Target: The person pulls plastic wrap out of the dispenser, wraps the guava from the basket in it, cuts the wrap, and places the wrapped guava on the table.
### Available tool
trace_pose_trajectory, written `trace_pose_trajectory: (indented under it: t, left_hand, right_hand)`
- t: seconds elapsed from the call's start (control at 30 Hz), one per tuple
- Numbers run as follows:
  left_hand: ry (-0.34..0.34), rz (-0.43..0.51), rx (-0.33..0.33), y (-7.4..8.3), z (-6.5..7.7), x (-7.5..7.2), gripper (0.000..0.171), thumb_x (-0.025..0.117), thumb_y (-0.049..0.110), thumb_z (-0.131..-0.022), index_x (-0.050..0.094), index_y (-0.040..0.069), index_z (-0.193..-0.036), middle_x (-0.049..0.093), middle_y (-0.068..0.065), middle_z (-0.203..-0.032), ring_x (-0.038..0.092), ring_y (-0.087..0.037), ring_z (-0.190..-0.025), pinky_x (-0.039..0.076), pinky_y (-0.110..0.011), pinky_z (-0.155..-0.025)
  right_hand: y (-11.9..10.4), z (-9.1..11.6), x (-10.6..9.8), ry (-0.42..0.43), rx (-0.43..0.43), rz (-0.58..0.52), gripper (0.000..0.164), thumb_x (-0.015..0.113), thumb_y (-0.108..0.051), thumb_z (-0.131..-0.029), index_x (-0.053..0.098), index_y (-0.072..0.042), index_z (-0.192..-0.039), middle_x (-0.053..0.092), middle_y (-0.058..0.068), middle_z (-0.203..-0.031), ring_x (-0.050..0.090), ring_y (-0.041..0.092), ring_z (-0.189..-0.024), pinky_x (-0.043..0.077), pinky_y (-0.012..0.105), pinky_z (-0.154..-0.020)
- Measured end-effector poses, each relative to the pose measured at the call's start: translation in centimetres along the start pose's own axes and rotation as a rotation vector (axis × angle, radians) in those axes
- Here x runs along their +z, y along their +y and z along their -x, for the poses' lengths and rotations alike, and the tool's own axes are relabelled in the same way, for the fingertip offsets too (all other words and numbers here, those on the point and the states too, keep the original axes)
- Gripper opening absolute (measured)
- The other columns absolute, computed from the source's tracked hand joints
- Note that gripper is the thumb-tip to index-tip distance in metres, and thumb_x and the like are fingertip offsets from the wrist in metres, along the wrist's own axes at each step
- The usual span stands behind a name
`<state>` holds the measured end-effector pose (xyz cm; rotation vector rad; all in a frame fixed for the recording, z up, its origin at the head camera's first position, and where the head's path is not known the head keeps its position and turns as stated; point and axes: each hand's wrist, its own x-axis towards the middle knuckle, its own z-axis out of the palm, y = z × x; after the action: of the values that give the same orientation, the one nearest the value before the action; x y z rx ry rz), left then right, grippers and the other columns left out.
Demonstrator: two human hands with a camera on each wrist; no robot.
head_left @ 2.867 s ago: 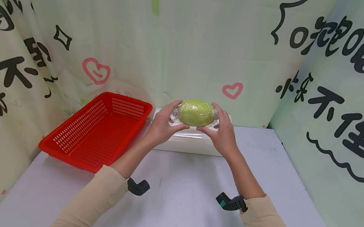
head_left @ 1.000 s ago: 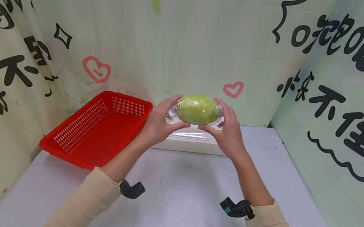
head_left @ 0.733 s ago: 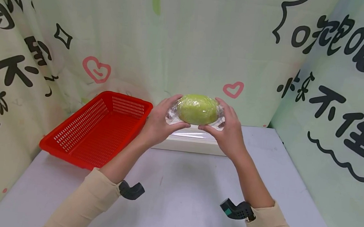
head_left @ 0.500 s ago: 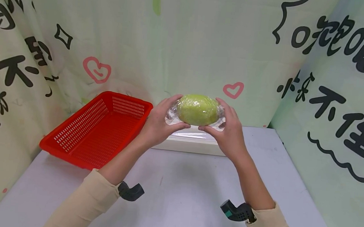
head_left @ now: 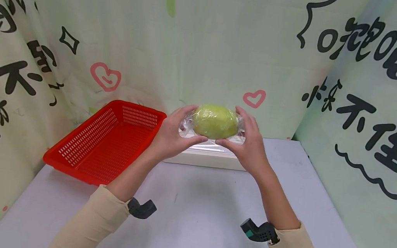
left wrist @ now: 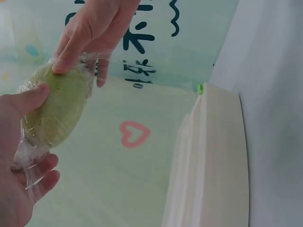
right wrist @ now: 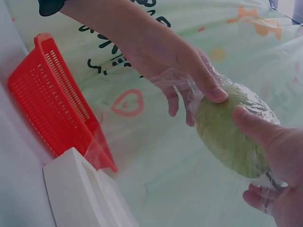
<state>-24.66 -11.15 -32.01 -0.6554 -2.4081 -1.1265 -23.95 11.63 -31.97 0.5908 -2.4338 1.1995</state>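
Observation:
A smooth green oval fruit [head_left: 215,121], wrapped in clear cling film, is held up between both hands above the back of the table. My left hand [head_left: 174,134] grips its left end, with the thumb on the near side. At the opposite end my right hand [head_left: 247,141] grips it the same way. Crumpled cling film [head_left: 187,124] bunches at both ends by the palms. In the left wrist view the fruit [left wrist: 57,106] shows a thumb pressed on it from each hand. Behind and below stands a long white cling film box [head_left: 209,160], partly hidden by the hands.
A red perforated plastic basket [head_left: 104,144] stands on the white table [head_left: 191,217], left of the box and close to my left forearm. Printed cloth [head_left: 207,54] hangs at the back and sides. A small green piece [left wrist: 200,89] sits on the box's end.
Both hands have risen slightly with the wrapped fruit over the last few seconds, and the forearms have spread a little. In the last half second the fruit has dipped very slightly.

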Motion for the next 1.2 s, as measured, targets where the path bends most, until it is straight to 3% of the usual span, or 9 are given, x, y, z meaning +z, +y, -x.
trace_pose_trajectory:
  t: [0.2, 0.43, 0.63, 0.93, 1.2]
  left_hand:
    - [-0.042, 0.023, -0.063, -0.4, 0.1, 0.2, 0.076, 0.080, 0.039, -0.077, 0.045, 0.015, -0.139, 0.057, -0.003, -0.130, 0.058, -0.018, -0.109, 0.058, -0.033, -0.083]
    - [-0.099, 0.035, -0.186, -0.9, -0.2, 0.4, 0.070, 0.074, 0.050, -0.080, 0.049, 0.017, -0.136, 0.061, -0.003, -0.123, 0.060, -0.019, -0.104, 0.058, -0.034, -0.079]
    - [-0.144, 0.040, -0.275, -1.3, -0.6, 0.6, 0.064, 0.070, 0.055, -0.080, 0.054, 0.018, -0.131, 0.064, -0.002, -0.115, 0.061, -0.020, -0.101, 0.059, -0.034, -0.075]
    - [-0.176, 0.006, -0.330, -1.9, -0.9, 0.8, 0.056, 0.064, 0.061, -0.082, 0.064, 0.016, -0.115, 0.067, -0.002, -0.100, 0.060, -0.019, -0.091, 0.057, -0.030, -0.067]
    - [-0.188, -0.043, -0.375, -2.5, -1.2, 1.1, 0.065, 0.055, 0.069, -0.084, 0.068, 0.014, -0.116, 0.070, -0.003, -0.101, 0.060, -0.019, -0.091, 0.056, -0.032, -0.070]
  right_hand:
    - [0.6, 0.1, 0.3, -0.014, -0.082, -0.022, 0.109, 0.089, -0.026, -0.067, 0.023, -0.031, -0.153, 0.032, 0.001, -0.154, 0.034, 0.023, -0.141, 0.041, 0.051, -0.108]
    - [1.5, 0.3, 1.2, -0.012, -0.186, 0.124, 0.107, 0.090, -0.026, -0.064, 0.029, -0.027, -0.152, 0.025, 0.003, -0.158, 0.034, 0.029, -0.142, 0.045, 0.050, -0.105]
    - [2.4, 0.2, 1.7, -0.001, -0.223, 0.220, 0.104, 0.091, -0.025, -0.064, 0.032, -0.026, -0.150, 0.025, 0.007, -0.157, 0.038, 0.032, -0.139, 0.048, 0.049, -0.102]
    - [3.5, 0.0, 2.7, 0.006, -0.231, 0.280, 0.108, 0.092, -0.024, -0.063, 0.029, -0.024, -0.151, 0.029, 0.011, -0.153, 0.040, 0.032, -0.135, 0.049, 0.047, -0.101]
    - [4.2, 0.1, 3.5, 0.019, -0.245, 0.308, 0.116, 0.093, -0.024, -0.059, 0.025, -0.024, -0.152, 0.030, 0.010, -0.152, 0.049, 0.031, -0.127, 0.053, 0.045, -0.095]
